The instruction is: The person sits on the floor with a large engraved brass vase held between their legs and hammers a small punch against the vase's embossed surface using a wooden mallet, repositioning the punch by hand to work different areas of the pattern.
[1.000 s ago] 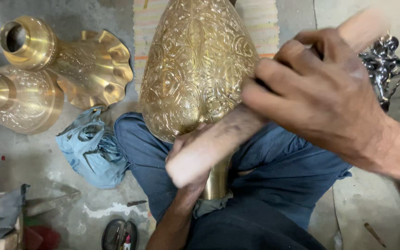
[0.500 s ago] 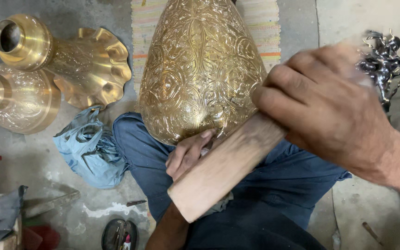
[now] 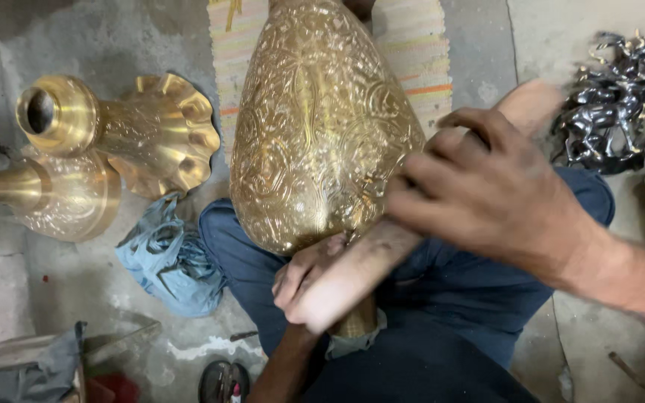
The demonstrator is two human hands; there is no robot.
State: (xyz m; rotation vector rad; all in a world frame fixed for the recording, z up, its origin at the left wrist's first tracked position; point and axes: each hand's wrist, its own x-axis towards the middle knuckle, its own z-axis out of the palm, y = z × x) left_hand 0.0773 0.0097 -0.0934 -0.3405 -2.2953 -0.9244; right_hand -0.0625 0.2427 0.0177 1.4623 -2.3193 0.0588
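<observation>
A large engraved brass vase body (image 3: pixel 315 127) lies across my lap, its wide end toward me. My right hand (image 3: pixel 487 198) is closed around a thick wooden stick (image 3: pixel 360 272) that slants down to the left, its lower end against the vase's bottom edge. My left hand (image 3: pixel 304 272) curls under that edge, partly hidden behind the stick, gripping the vase's narrow brass neck (image 3: pixel 356 322). My legs in blue trousers (image 3: pixel 442 298) are under the vase.
Two more brass pieces, one with a fluted flared rim (image 3: pixel 125 127) and a rounder one (image 3: pixel 46 194), lie at the left. A blue cloth (image 3: pixel 166 257) lies beside my knee. A striped mat (image 3: pixel 412 52) is behind the vase. Dark metal figures (image 3: pixel 614 101) stand at right.
The stick and my right hand have swung up and back down against the vase's lower edge. My left hand has stayed under the vase.
</observation>
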